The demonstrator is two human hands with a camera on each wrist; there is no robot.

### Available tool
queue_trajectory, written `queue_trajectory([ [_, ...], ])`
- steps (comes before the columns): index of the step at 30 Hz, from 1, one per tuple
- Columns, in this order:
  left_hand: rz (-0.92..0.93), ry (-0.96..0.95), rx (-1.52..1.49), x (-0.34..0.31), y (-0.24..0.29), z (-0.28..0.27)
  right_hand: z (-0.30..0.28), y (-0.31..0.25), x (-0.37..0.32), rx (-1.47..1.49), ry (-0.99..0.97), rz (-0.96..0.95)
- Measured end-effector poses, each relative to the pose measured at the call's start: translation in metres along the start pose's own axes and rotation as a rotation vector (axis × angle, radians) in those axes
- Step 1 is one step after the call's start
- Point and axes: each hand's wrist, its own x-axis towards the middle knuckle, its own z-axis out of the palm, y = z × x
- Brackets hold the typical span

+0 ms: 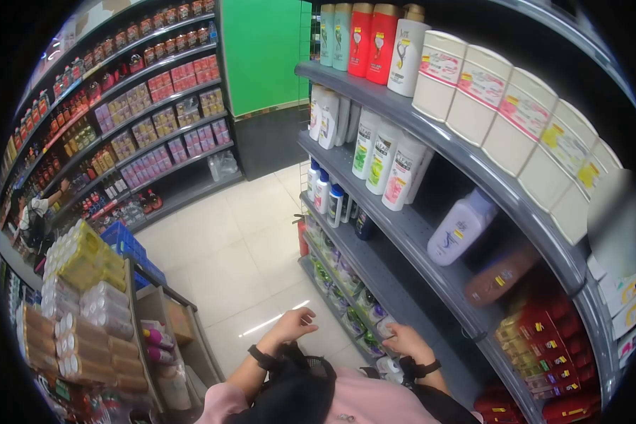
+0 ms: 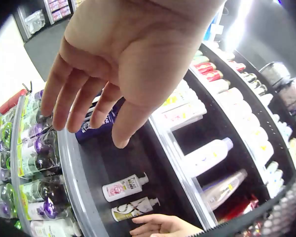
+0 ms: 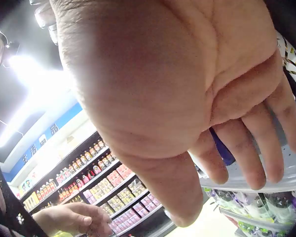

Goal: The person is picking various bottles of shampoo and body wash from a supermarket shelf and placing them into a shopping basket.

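Observation:
My left hand (image 1: pixel 295 329) hangs over the aisle floor in the head view, fingers relaxed and holding nothing. Close by the shelf edge is my right hand (image 1: pixel 408 344), its fingers loose and nothing in them. Two pump bottles lie on a dark shelf in the left wrist view: a white one with a pink label (image 2: pixel 122 188) and one with a gold swirl pattern (image 2: pixel 134 209). Near them shows my right hand (image 2: pixel 165 227). Behind my left fingers is a dark blue package (image 2: pixel 106 121), partly hidden. A lilac bottle (image 1: pixel 461 227) leans on a higher shelf.
A curved shelf unit (image 1: pixel 403 134) with shampoo bottles rises on the right. On the left, a cart (image 1: pixel 191 307) stands near stacked shrink-wrapped cans (image 1: pixel 95 339) and blue crates (image 1: pixel 131 247). Stocked shelves (image 1: pixel 141 127) line the far left. A person (image 1: pixel 39 212) is at the left edge.

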Motion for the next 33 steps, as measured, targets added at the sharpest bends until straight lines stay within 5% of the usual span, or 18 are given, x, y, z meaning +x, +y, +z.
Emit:
queue_trajectory([
  [5, 0.048, -0.054, 0.028, 0.087, -0.018, -0.068, -0.001, -0.013, 0.077, -0.011, 0.086, -0.045],
  [7, 0.083, -0.069, 0.082, 0.132, -0.020, -0.099, -0.001, -0.031, 0.110, 0.112, 0.115, 0.074],
  [15, 0.440, -0.247, 0.101, 0.298, -0.008, -0.201, 0.000, -0.099, 0.252, 0.082, 0.167, 0.072],
  [18, 0.685, -0.185, 0.179, 0.361, -0.030, -0.200, -0.001, -0.114, 0.289, 0.059, 0.211, 0.119],
  [21, 0.739, -0.066, 0.236, 0.412, -0.020, -0.198, -0.002, -0.126, 0.303, 0.087, 0.241, 0.149],
  [29, 0.528, -0.083, 0.488, 0.471, -0.009, -0.167, -0.006, -0.140, 0.304, 0.101, 0.252, 0.314],
  [33, 0.749, 0.064, 0.427, 0.475, -0.030, -0.171, -0.014, -0.149, 0.332, 0.187, 0.285, 0.270],
])
